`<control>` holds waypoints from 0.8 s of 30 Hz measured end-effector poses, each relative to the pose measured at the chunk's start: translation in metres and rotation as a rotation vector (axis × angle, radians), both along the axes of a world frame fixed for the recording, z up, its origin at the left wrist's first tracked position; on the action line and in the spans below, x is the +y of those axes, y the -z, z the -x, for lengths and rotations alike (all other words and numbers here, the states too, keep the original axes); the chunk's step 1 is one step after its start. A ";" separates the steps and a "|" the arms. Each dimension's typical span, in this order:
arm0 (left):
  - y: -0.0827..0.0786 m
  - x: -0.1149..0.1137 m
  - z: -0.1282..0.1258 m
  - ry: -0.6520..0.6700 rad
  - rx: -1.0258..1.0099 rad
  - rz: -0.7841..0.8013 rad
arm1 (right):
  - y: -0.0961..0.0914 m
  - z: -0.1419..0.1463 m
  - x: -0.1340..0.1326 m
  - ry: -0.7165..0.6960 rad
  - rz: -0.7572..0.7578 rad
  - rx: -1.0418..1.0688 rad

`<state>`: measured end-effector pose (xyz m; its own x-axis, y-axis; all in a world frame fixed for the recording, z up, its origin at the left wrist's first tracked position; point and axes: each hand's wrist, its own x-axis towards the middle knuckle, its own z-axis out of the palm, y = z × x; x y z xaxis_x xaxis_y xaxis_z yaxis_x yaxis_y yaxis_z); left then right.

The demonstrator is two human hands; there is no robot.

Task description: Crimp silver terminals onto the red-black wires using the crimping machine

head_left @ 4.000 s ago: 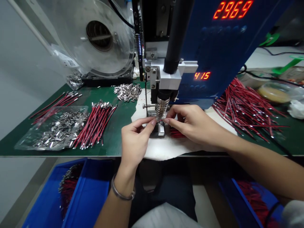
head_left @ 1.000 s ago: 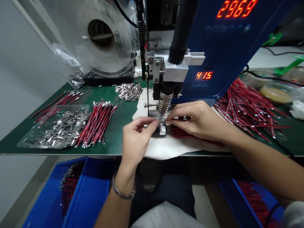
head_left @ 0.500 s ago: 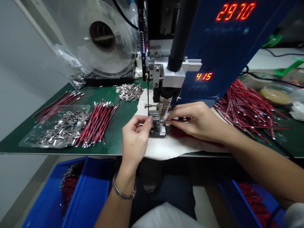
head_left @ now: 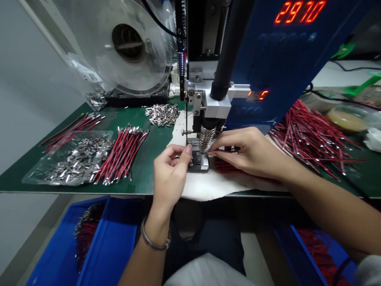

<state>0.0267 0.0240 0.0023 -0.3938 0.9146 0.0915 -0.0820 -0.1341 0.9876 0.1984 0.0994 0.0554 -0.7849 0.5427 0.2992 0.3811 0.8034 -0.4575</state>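
The left hand (head_left: 171,171) is at the left side of a small block (head_left: 204,162), with thumb and forefinger closed together; whether anything is between them is too small to tell. The right hand (head_left: 248,151) is at the block's right side, its thumb and forefinger also pinched shut, and I cannot tell what they hold. A coiled spring (head_left: 206,139) on the machine (head_left: 282,71) slants down to the block, between the two hands. The block sits on pale paper (head_left: 205,190) at the near edge of the green table (head_left: 143,178). Red wires (head_left: 224,167) lie on the paper under the right hand.

On the left of the table is a bundle of wires (head_left: 120,157) with metal ends pointing far. Left of it lies a clear bag (head_left: 37,174) of metal pieces, with a few more wires (head_left: 79,127) beyond. A pile of metal pieces (head_left: 162,115) lies farther back, near the reel (head_left: 95,47). A large heap of wires (head_left: 309,139) lies on the right.

The upper display (head_left: 300,12) reads 2970. The left wrist wears a bracelet (head_left: 156,243). Below, a blue bin (head_left: 116,230) stands left.
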 end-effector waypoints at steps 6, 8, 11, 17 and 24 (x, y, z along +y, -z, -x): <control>0.000 0.000 0.000 0.001 0.012 0.010 | 0.001 0.000 0.001 0.003 -0.010 0.002; 0.000 0.000 0.000 0.008 0.011 0.003 | 0.002 0.000 0.001 0.001 -0.013 0.004; 0.000 0.000 0.001 0.016 0.013 -0.002 | 0.002 0.000 0.002 -0.005 -0.018 0.006; -0.001 0.000 0.000 0.008 0.031 0.000 | 0.003 0.000 0.002 -0.027 -0.019 0.045; -0.001 0.000 0.000 0.005 0.040 0.007 | 0.005 0.001 0.002 -0.026 -0.036 0.056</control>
